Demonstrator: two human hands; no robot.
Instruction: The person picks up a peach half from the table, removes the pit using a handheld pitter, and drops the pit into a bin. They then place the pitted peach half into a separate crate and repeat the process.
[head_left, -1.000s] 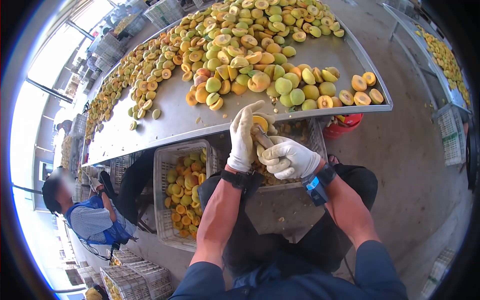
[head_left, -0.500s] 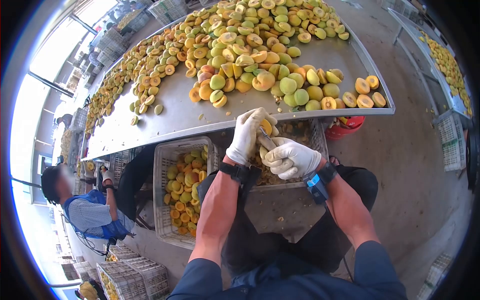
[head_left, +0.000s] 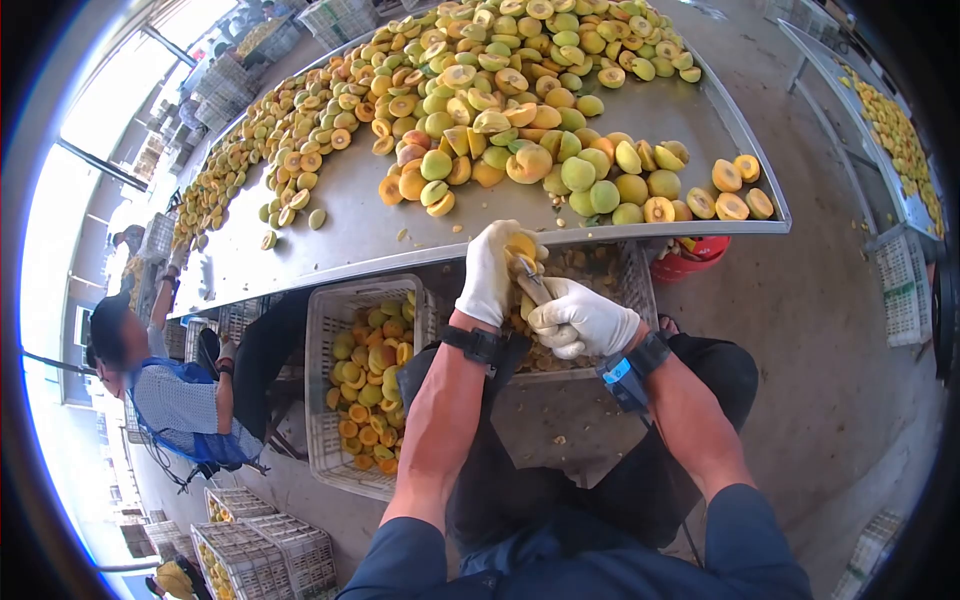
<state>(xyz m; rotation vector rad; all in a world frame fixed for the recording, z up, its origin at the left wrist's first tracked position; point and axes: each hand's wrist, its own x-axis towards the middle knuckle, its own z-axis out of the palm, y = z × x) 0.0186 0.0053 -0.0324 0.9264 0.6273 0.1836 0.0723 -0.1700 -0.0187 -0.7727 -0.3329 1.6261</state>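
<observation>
My left hand [head_left: 489, 274], in a white glove, is closed around a yellow fruit half [head_left: 521, 245] held just below the edge of the metal table [head_left: 340, 225]. In a white glove too, my right hand [head_left: 580, 318] grips a small pitting tool [head_left: 531, 283] whose tip is pressed into that fruit. Both hands hover over a white crate of pits and scraps [head_left: 630, 280]. A big heap of whole and halved yellow-green fruit [head_left: 500, 100] covers the table beyond my hands.
A white crate of halved fruit [head_left: 365, 375] stands on the floor at my left knee. A person in a blue vest [head_left: 170, 400] sits at the left, one hand raised to the table. A red bucket [head_left: 690, 258] sits under the table's right corner. More crates stand at bottom left.
My hands stay together on the fruit, with the tool working in slightly. The person at the left has raised an arm up to the table edge.
</observation>
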